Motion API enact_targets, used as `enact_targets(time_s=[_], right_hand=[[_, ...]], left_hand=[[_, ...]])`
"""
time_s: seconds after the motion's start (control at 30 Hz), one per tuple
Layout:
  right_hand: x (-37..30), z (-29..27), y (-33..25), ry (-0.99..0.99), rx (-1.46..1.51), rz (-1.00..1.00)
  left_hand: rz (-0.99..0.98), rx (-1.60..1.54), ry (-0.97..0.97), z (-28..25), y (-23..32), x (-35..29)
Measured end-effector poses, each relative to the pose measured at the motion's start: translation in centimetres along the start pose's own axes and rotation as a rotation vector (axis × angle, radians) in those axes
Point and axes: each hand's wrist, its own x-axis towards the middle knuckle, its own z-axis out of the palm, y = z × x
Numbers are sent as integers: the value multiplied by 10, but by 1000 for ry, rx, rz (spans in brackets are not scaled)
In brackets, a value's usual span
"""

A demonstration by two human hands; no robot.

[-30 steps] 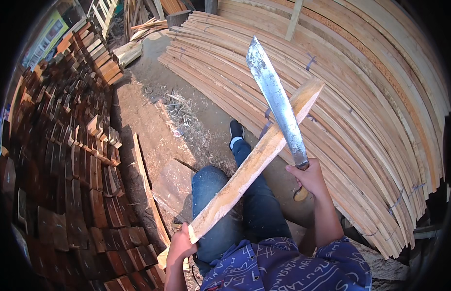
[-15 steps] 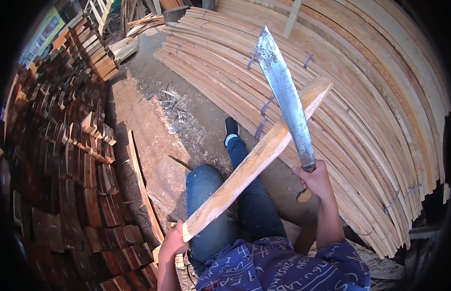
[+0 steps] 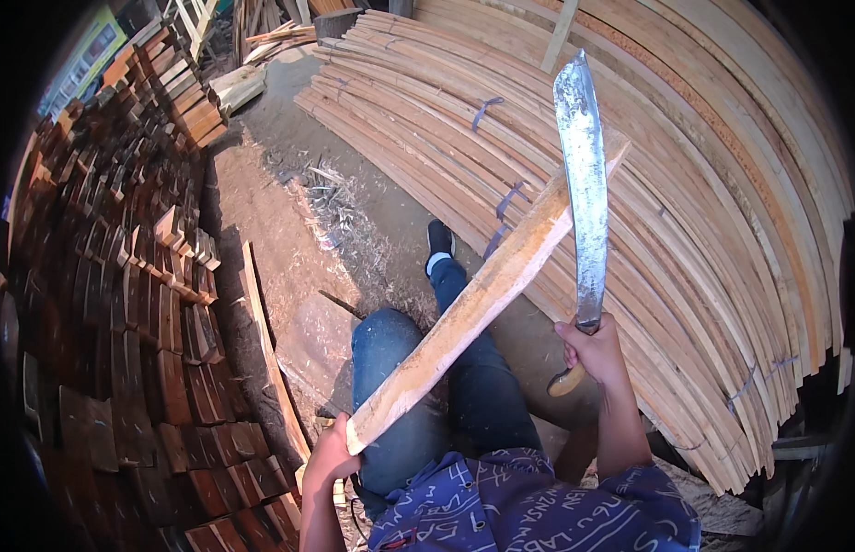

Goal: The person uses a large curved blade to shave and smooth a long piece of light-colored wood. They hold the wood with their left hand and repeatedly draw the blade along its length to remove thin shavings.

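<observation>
A long, pale piece of wood (image 3: pixel 482 293) slants across the view in front of the person's lap, its lower end near the left knee and its far end out over a pile of slats; whether it rests on the legs cannot be told. It has a rough, yellowish-brown upper face and a paler, cleaner side. The left hand (image 3: pixel 329 453) holds the lower end, its grip closed around the wood. The right hand (image 3: pixel 597 350) has its grip wrapped around the handle (image 3: pixel 566 381) of a large machete (image 3: pixel 585 179), whose butt curves out below the fist. The blade points up and away, broad and scuffed silver, and crosses in front of the wood near its far end; whether the two touch is not clear. Below are blue jeans (image 3: pixel 388 342), a dark shoe (image 3: pixel 439 237) with a white sock, and a purple patterned shirt (image 3: pixel 528 501). On the ground to the left lies a narrow strip of wood (image 3: pixel 263 336), and shavings (image 3: pixel 346 219) are scattered beyond the knees. Beyond the blade, slats (image 3: pixel 418 115) lie in bundles bound with purple ties (image 3: pixel 485 112), with wider boards (image 3: pixel 694 101) behind them. Dark, reddish-brown timber (image 3: pixel 174 391) is stacked along the left side.
</observation>
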Motion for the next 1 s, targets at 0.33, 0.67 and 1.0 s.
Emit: enact_targets(time_s=[0.33, 0.67, 1.0], right_hand=[[-10, 0, 2, -13, 166, 35], [-14, -3, -2, -25, 47, 58], [-12, -6, 2, -53, 64, 44]], left_hand=[[-55, -4, -38, 1, -3, 2], [-15, -11, 5, 5, -8, 1], [-1, -5, 16, 2, -7, 0]])
